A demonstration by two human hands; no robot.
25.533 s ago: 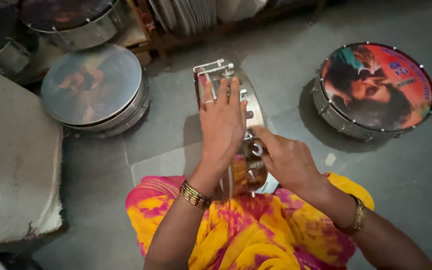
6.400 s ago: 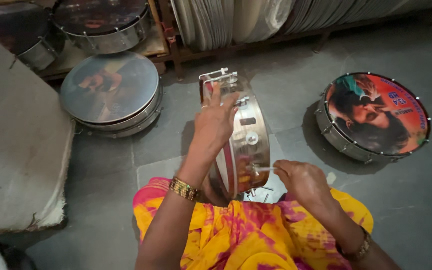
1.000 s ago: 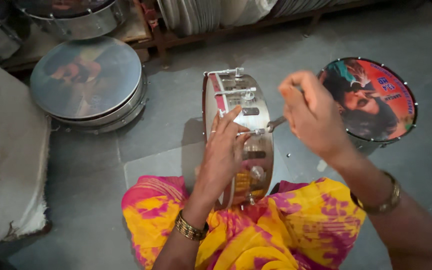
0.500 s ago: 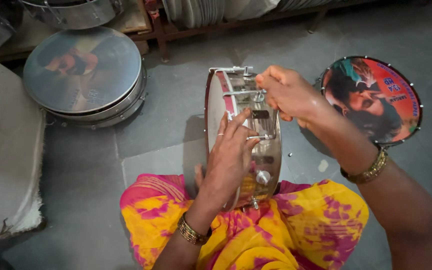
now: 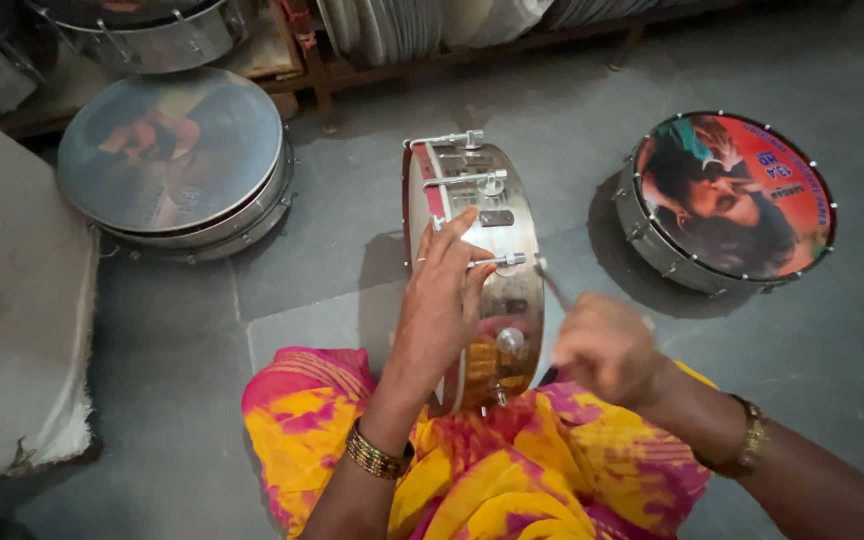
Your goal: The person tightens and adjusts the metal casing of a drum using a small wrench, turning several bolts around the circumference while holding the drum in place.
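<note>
Drum (image 5: 492,260) on edge; left hand (image 5: 442,300) flat on its rim, fingers spread; right hand (image 5: 607,350) beside it, fingers pinching thin tool (image 5: 552,287)

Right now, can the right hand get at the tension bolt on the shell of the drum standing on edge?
Probably yes. The right hand holds a thin tool just beside the bolt; the left hand rests on the drum left of it, leaving that side free.
</note>
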